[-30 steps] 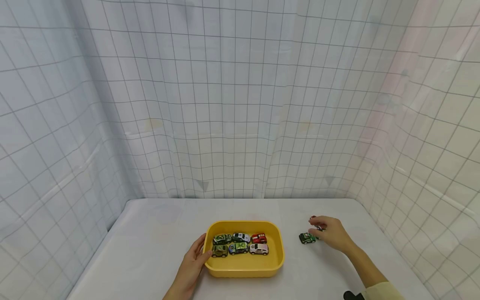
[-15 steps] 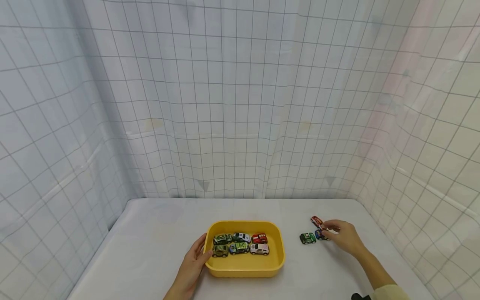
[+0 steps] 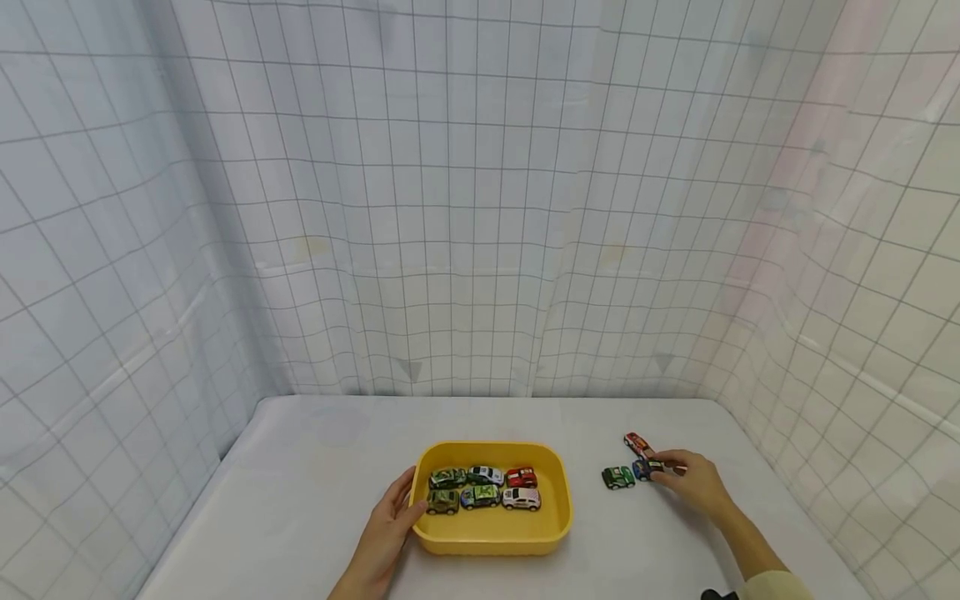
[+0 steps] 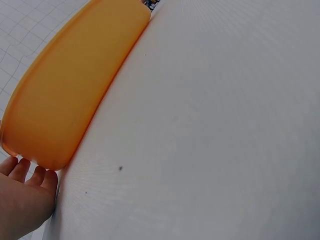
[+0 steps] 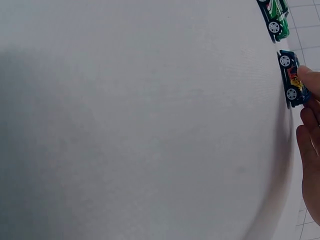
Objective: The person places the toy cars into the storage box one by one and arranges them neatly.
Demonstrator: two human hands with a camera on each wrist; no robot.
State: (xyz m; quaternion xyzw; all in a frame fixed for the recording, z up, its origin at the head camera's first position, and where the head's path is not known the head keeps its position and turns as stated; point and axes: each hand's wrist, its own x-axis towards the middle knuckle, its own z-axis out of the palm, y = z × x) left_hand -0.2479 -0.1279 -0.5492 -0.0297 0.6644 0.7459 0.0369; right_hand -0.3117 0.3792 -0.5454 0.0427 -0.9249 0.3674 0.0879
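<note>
My left hand (image 3: 384, 535) holds the left wall of a yellow plastic bin (image 3: 491, 547), thumb over the rim and fingers against the outside. Two rows of toy cars lie in the bin, among them a white one (image 3: 521, 498), a red one (image 3: 522, 477) and an olive one (image 3: 442, 502). To the bin's right, my right hand (image 3: 697, 483) pinches a dark blue toy car (image 5: 292, 79) on the table, its thumb on the near side. A green toy car (image 3: 618, 477) stands just left of it, and a red toy car (image 3: 639, 445) sits at an angle behind.
A white cloth covers the table (image 3: 315, 475). White grid-patterned curtains (image 3: 480, 250) hang behind it and along both sides. Table surface shows between the bin and the loose cars.
My right hand has drawn back to the right and come down onto the blue toy car, uncovering the red car. My left hand and the bin have stayed put.
</note>
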